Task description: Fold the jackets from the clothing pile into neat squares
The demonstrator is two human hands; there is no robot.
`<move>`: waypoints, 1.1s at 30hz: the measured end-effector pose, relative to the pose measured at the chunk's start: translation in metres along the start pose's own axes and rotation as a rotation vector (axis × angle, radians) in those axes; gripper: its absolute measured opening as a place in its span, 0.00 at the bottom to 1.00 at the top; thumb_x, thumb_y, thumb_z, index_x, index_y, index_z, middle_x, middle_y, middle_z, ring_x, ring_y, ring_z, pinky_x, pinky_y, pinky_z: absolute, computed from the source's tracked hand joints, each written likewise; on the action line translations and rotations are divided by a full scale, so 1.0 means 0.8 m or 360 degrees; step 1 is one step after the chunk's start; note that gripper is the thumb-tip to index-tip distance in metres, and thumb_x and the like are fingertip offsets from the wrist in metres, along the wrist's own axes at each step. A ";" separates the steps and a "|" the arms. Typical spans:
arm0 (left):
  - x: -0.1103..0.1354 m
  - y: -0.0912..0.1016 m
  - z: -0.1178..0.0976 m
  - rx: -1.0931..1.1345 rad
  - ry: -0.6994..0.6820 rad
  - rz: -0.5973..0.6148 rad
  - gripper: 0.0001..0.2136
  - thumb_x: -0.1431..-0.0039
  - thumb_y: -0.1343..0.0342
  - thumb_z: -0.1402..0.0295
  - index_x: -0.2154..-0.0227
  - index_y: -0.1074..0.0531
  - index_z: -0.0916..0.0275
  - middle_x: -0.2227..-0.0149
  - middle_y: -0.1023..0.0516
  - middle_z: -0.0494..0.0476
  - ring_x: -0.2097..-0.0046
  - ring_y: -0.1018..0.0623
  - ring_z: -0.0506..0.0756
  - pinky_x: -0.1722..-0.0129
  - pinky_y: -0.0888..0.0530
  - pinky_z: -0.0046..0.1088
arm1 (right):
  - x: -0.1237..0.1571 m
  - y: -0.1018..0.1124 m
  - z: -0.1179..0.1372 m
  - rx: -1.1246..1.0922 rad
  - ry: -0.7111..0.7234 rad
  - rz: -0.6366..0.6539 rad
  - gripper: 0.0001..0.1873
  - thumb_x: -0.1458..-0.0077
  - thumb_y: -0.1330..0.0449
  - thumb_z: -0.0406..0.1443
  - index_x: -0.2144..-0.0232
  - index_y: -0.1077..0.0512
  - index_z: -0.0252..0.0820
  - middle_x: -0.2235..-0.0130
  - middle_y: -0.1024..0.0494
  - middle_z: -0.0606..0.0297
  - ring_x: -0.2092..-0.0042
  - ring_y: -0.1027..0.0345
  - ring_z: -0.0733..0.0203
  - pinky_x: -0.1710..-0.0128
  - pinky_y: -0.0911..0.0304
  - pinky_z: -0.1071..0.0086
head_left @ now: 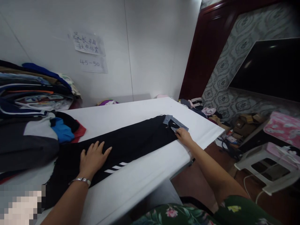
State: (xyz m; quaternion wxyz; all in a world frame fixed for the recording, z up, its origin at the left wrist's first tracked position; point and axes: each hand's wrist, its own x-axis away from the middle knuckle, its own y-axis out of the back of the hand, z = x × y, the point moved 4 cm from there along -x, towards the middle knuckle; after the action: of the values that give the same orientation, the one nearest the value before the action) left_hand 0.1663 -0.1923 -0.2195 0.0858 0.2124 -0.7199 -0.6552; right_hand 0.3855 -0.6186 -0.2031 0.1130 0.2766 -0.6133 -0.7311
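Black garment (136, 137), one, white-striped: laid lengthwise on the white table (142, 172), from eight o'clock to between three and four, clock read from the view's centre. Left hand (95, 156), at eight: palm down on the cloth, fingers spread, presumably to keep it flat. Right hand (184, 136), at four: thumb and fingers pinching the garment's edge by the grey band (168, 119), apparently to hold that end straight. Clothes pile (30, 131), at nine: seemingly set aside for working room. Obscured: garment's near end, partly behind the left forearm (67, 203); undersides of the right fingertips; garment type, uncertain. Pixelated patch (22, 206), at eight: contents unreadable.
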 end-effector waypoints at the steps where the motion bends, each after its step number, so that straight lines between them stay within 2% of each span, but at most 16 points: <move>1: 0.000 0.001 0.000 -0.0018 0.0020 -0.0005 0.25 0.37 0.63 0.55 0.43 0.33 0.55 0.37 0.38 0.62 0.34 0.47 0.67 0.39 0.52 0.59 | 0.002 0.000 0.000 -0.0013 0.0044 0.0004 0.13 0.40 0.49 0.37 0.60 0.25 0.42 0.59 0.25 0.58 0.54 0.33 0.56 0.56 0.39 0.67; 4: 0.000 0.001 -0.003 -0.0057 0.0041 -0.0009 0.24 0.37 0.62 0.56 0.43 0.34 0.55 0.37 0.39 0.62 0.34 0.47 0.66 0.39 0.52 0.56 | 0.006 0.003 0.003 -0.0079 0.0161 -0.0034 0.16 0.40 0.48 0.39 0.56 0.25 0.41 0.57 0.25 0.57 0.53 0.33 0.55 0.53 0.39 0.66; 8: 0.000 0.003 -0.003 -0.0064 0.0090 -0.0020 0.25 0.38 0.62 0.55 0.41 0.35 0.56 0.36 0.39 0.63 0.34 0.47 0.66 0.39 0.51 0.55 | 0.007 -0.004 0.020 -0.0141 0.0276 -0.0035 0.21 0.38 0.51 0.42 0.51 0.26 0.42 0.48 0.27 0.56 0.47 0.35 0.52 0.47 0.42 0.59; 12: 0.001 0.006 -0.005 -0.0052 0.0059 -0.0019 0.25 0.37 0.63 0.55 0.42 0.34 0.55 0.37 0.38 0.62 0.34 0.46 0.66 0.39 0.51 0.56 | 0.008 -0.020 0.026 -0.0129 0.0235 0.0026 0.22 0.37 0.52 0.44 0.48 0.28 0.41 0.43 0.30 0.56 0.43 0.39 0.48 0.46 0.43 0.53; 18: 0.007 0.008 -0.009 -0.0168 0.0008 0.0022 0.22 0.38 0.60 0.61 0.46 0.29 0.53 0.37 0.38 0.61 0.34 0.46 0.66 0.39 0.51 0.56 | 0.009 -0.017 0.027 -0.0258 0.0244 0.0040 0.25 0.36 0.53 0.45 0.46 0.30 0.39 0.41 0.32 0.54 0.39 0.41 0.50 0.40 0.46 0.55; 21: 0.008 0.009 -0.010 -0.0155 -0.0016 0.0017 0.21 0.39 0.58 0.60 0.48 0.28 0.53 0.37 0.38 0.61 0.34 0.47 0.67 0.39 0.52 0.57 | 0.001 -0.014 0.037 -0.0269 0.0149 0.0013 0.26 0.36 0.54 0.46 0.43 0.33 0.40 0.37 0.38 0.55 0.35 0.51 0.50 0.37 0.53 0.51; 24: 0.007 0.010 -0.008 -0.0090 0.0020 0.0007 0.23 0.40 0.58 0.56 0.46 0.30 0.53 0.37 0.37 0.61 0.34 0.46 0.67 0.40 0.50 0.57 | -0.005 -0.025 0.051 -0.0263 0.0086 0.0136 0.28 0.36 0.55 0.47 0.40 0.38 0.40 0.35 0.44 0.55 0.32 0.58 0.50 0.36 0.59 0.48; 28: 0.006 0.010 -0.006 -0.0061 0.0076 -0.0016 0.25 0.39 0.60 0.55 0.43 0.33 0.53 0.38 0.36 0.61 0.34 0.46 0.66 0.39 0.50 0.55 | -0.004 -0.042 0.056 -0.0243 0.0048 0.0287 0.29 0.36 0.54 0.48 0.38 0.41 0.41 0.34 0.46 0.54 0.32 0.59 0.50 0.36 0.62 0.47; 30: 0.006 0.010 -0.006 -0.0056 0.0079 -0.0022 0.25 0.39 0.61 0.55 0.43 0.34 0.53 0.38 0.36 0.60 0.34 0.46 0.66 0.40 0.50 0.56 | -0.004 -0.040 0.057 -0.0277 0.0025 0.0301 0.30 0.36 0.55 0.48 0.37 0.43 0.43 0.33 0.48 0.56 0.32 0.60 0.50 0.36 0.62 0.46; 33: 0.007 0.008 -0.005 -0.0053 0.0067 -0.0019 0.25 0.39 0.61 0.56 0.42 0.34 0.53 0.38 0.36 0.60 0.34 0.45 0.66 0.40 0.50 0.56 | -0.015 -0.023 0.069 -0.0332 0.0050 0.0259 0.31 0.36 0.56 0.50 0.35 0.47 0.45 0.32 0.51 0.58 0.32 0.62 0.51 0.36 0.63 0.47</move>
State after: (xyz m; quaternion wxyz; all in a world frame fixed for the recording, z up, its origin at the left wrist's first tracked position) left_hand 0.1618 -0.1975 -0.2135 0.1006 0.2289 -0.7055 -0.6631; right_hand 0.3683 -0.5622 -0.2125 0.2096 0.2241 -0.5526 -0.7749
